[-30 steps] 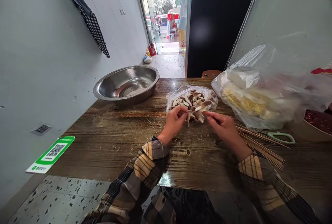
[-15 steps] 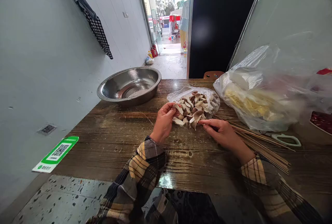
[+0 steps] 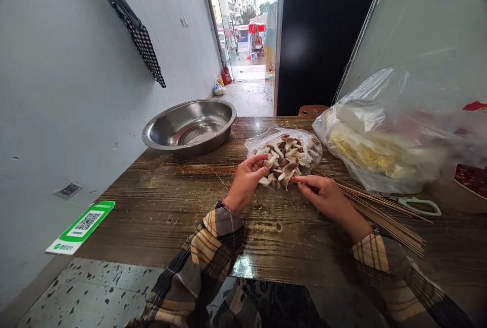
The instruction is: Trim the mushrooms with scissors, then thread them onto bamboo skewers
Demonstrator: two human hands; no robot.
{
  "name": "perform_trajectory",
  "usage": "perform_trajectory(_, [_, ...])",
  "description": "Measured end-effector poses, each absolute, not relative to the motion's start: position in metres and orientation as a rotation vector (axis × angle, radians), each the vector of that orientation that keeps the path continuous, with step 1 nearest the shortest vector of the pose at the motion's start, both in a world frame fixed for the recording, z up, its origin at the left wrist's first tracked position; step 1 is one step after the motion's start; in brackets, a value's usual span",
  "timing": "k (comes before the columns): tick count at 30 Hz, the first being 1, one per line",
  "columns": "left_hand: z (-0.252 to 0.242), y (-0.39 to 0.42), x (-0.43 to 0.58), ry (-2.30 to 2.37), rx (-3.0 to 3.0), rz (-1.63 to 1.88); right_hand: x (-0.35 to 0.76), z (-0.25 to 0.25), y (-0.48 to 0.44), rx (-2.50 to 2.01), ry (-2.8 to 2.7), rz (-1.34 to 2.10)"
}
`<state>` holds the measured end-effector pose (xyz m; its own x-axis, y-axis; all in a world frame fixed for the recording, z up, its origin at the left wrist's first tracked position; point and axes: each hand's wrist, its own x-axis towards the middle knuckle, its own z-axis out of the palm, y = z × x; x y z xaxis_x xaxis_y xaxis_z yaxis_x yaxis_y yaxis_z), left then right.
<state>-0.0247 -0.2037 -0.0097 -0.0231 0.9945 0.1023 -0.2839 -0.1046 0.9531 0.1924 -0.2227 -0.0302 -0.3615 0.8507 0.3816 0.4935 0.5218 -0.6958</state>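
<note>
A heap of grey-brown and white oyster mushrooms (image 3: 279,149) lies in an opened clear plastic bag on the wooden table. My left hand (image 3: 246,180) is at the left edge of the heap, thumb and fingertips closed about a pale mushroom piece (image 3: 270,162). Thumb and forefinger of my right hand (image 3: 321,193) pinch a thin skewer, mostly hidden by the hand. At its tip sits a larger brown-capped mushroom (image 3: 288,171), in front of the heap. Beneath and beside my right forearm lie several loose bamboo skewers (image 3: 384,220).
A steel basin (image 3: 224,133) stands at the back left of the table (image 3: 163,216). To the right are a bulky clear bag with yellow food (image 3: 361,153), green-handled scissors (image 3: 420,206) and a container of dark red food (image 3: 472,181). A QR code card (image 3: 81,226) is at the left edge.
My left hand has shifted slightly right, further over the heap's left edge, and its fingers have changed position on the mushrooms. My right hand with the skewer has stayed nearly still.
</note>
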Motion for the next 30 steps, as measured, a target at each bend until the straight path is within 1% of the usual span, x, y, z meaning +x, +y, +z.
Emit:
perform_trajectory(10, [-0.0109,-0.2049,-0.0281,0.967,1.015,1.386,0.1922,-0.0296,-0.2234,-1.087,-2.024,0.609])
perform_trajectory(24, [-0.0063,-0.2074,-0.0263,0.985,1.147,1.325,0.1916,-0.0301,-0.2239,-1.066,-1.980,0.587])
perform_trajectory(30, [-0.0066,-0.2078,-0.0287,1.006,1.205,1.267,0.1914,-0.0278,-0.2240,-1.040,-1.970,0.670])
